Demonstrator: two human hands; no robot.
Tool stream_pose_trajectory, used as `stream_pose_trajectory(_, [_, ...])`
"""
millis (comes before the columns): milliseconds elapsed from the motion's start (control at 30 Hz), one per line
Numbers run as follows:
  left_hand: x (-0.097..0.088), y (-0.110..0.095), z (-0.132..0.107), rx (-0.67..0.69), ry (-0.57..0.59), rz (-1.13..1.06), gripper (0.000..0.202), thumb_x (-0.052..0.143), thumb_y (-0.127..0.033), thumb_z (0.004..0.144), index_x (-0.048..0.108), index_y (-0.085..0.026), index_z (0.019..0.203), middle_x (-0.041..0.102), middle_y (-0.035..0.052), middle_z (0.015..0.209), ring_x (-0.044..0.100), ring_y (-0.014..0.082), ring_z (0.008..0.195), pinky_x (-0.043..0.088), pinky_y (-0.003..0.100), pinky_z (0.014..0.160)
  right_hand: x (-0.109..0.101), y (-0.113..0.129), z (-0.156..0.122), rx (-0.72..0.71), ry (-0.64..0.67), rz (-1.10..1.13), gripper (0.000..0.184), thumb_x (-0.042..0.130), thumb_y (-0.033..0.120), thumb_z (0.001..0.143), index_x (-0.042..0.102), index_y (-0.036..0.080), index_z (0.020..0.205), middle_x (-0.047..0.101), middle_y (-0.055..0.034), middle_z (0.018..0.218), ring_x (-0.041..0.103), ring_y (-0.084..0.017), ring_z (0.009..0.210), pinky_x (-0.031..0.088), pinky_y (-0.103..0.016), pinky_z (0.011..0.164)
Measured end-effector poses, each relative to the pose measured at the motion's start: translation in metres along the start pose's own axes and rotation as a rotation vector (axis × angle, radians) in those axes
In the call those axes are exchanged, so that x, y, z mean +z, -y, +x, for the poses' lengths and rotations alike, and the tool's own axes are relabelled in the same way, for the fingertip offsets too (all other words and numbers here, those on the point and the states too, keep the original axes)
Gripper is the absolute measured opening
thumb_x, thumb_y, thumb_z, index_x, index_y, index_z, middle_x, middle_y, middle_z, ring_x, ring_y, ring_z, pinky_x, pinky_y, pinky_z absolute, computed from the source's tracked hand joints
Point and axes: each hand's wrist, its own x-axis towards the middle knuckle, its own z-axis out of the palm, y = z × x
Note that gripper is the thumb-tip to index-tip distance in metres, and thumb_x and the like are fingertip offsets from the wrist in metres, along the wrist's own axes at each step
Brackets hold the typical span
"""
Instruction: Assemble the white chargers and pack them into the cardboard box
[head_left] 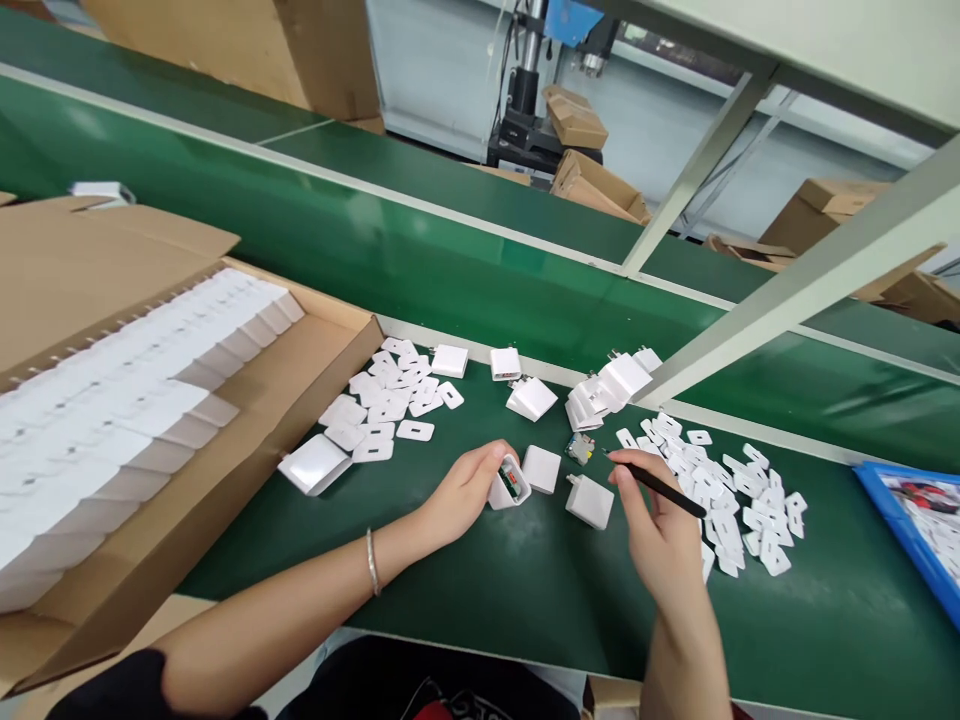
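My left hand (469, 487) is closed around a white charger housing (509, 484) whose open end shows a green circuit board inside. In my right hand (660, 520) is a pair of black tweezers (664, 487), held like a pen, with its tip near a small bare circuit board (580, 448) on the table. Between my hands lie two white charger cases, one (541, 469) beside the held housing and another (590, 501) closer to my right hand. Loose white end plates (724, 500) spread out to the right of the tweezers.
A cardboard box (300, 430) with rows of white chargers stands at left. More end plates (390, 400) and several chargers (622, 380) lie along the back of the green table (450, 590). A pale metal post (795, 285) rises at right, near a blue-edged tray (904, 535).
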Motion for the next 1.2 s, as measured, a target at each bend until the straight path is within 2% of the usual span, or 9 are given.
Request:
stream_pose_trajectory(167, [0.002,0.004,-0.003,-0.024,-0.001,0.007,0.064,0.033,-0.072,0.104,0.060,-0.017,0.085,0.050,-0.0002,0.069,0.039,0.0132,0.060,0.029,0.024,0.051,-0.042,-0.043,-0.008,-0.144,0.218,-0.419,0.023,0.050,0.025,0.104,0.071,0.026,0.111,0.072,-0.0089,0.102,0.067,-0.029,0.094,0.055,-0.044,0.078])
stream_pose_trajectory(300, [0.005,0.005,-0.006,-0.024,0.013,0.029,0.064,0.033,-0.073,0.104,0.059,-0.018,0.084,0.051,0.0004,0.071,0.038,0.0133,0.060,0.028,0.024,0.052,-0.057,-0.081,-0.007,-0.167,0.400,-0.400,0.041,0.039,0.017,0.103,0.067,0.028,0.131,0.070,-0.0102,0.117,0.067,-0.027,0.100,0.058,-0.046,0.084])
stream_pose_trajectory(500, [0.007,0.009,-0.001,0.003,0.004,0.129,0.064,0.031,-0.071,0.105,0.058,-0.018,0.082,0.054,0.0020,0.074,0.044,0.0152,0.065,0.033,0.026,0.057,-0.090,-0.162,0.087,0.199,-0.076,-0.368,0.047,0.047,0.037,0.094,0.062,0.018,0.135,0.064,-0.0185,0.129,0.065,-0.028,0.099,0.058,-0.049,0.088])
stream_pose_trajectory(667, [0.003,0.009,0.013,-0.015,0.075,0.245,0.065,0.031,-0.073,0.102,0.056,-0.019,0.076,0.055,0.0017,0.072,0.048,0.0175,0.068,0.038,0.029,0.066,-0.088,-0.202,0.180,0.365,-0.219,-0.453,0.064,0.063,0.045,0.085,0.060,0.007,0.135,0.055,-0.0303,0.143,0.055,-0.040,0.130,0.045,-0.057,0.110])
stream_pose_trajectory(800, [0.000,0.009,0.022,-0.051,0.086,0.226,0.070,0.029,-0.078,0.099,0.057,-0.019,0.073,0.056,0.0019,0.070,0.048,0.0177,0.067,0.040,0.030,0.068,-0.093,-0.197,0.206,0.458,-0.197,-0.486,0.052,0.073,0.054,0.080,0.072,0.010,0.108,0.068,-0.0299,0.117,0.056,-0.048,0.127,0.043,-0.065,0.104])
stream_pose_trajectory(967, [-0.002,0.005,0.023,-0.078,0.078,0.160,0.075,0.030,-0.085,0.096,0.058,-0.019,0.072,0.053,0.0007,0.064,0.046,0.0165,0.061,0.039,0.029,0.062,-0.145,-0.168,0.168,0.446,-0.052,-0.443,0.039,0.075,0.058,0.081,0.073,0.019,0.078,0.072,-0.0221,0.083,0.072,-0.042,0.092,0.051,-0.055,0.080])
stream_pose_trajectory(1033, [-0.003,0.003,0.023,-0.094,0.090,0.130,0.076,0.030,-0.086,0.095,0.058,-0.019,0.072,0.050,-0.0003,0.059,0.044,0.0158,0.057,0.036,0.028,0.057,-0.163,-0.142,0.137,0.361,0.217,-0.302,0.039,0.081,0.055,0.078,0.077,0.017,0.084,0.074,-0.0261,0.089,0.075,-0.040,0.084,0.053,-0.048,0.070])
stream_pose_trajectory(1100, [-0.004,0.002,0.023,-0.109,0.091,0.102,0.079,0.027,-0.088,0.094,0.059,-0.020,0.072,0.047,-0.0011,0.055,0.040,0.0150,0.052,0.032,0.028,0.052,-0.164,-0.106,0.102,0.320,0.417,-0.198,0.042,0.084,0.056,0.077,0.079,0.025,0.106,0.075,-0.0216,0.118,0.074,-0.042,0.108,0.059,-0.047,0.082])
stream_pose_trajectory(1200, [-0.004,0.004,0.023,-0.113,0.057,0.064,0.083,0.022,-0.092,0.091,0.058,-0.020,0.070,0.044,-0.0020,0.049,0.035,0.0132,0.045,0.026,0.027,0.047,-0.122,-0.045,0.056,0.172,0.503,-0.160,0.047,0.080,0.054,0.084,0.073,0.030,0.124,0.071,-0.0128,0.135,0.070,-0.038,0.119,0.061,-0.049,0.094])
